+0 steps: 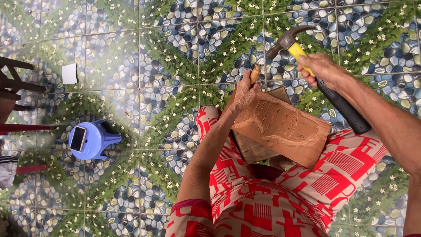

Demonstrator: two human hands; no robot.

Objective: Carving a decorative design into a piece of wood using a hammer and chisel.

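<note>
Wooden board (285, 129) with a carved pattern rests on the person's lap. The left hand (243, 94) has its fingers wrapped around a chisel (255, 73) at the board's edge; the right hand (318, 69) grips a raised hammer (294, 49).

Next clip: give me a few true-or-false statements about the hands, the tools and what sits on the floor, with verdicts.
1. The right hand holds a hammer. True.
2. The left hand is empty. False: it grips a wooden-handled chisel.
3. The carved wooden board lies flat on the floor. False: it rests on the person's lap.
4. A phone lies on a blue stool. True.
5. The hammer's grip is all black. False: part yellow.
</note>
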